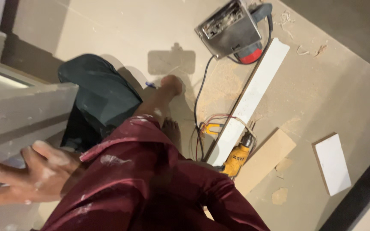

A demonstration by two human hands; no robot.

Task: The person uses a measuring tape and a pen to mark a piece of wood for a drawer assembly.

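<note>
My left hand (43, 175) is at the lower left, dusted with white powder, its fingers spread and pointing left toward a grey ledge (22, 113); it holds nothing. My right arm, in a maroon sleeve (142, 171), reaches out to the tan floor, where my right hand (172, 84) rests with its fingers curled. A small blue item (150, 84) pokes out just left of that hand; I cannot tell whether it is held. A bare foot (172, 131) shows beside the sleeve.
A metal-cased power tool (230, 28) with a red and blue body stands at the top, and its black cable (200, 92) runs down. A long white board (255, 92), yellow drill (236, 156), plywood piece (266, 158), small white panel (331, 164) and dark green cloth (101, 96) lie around.
</note>
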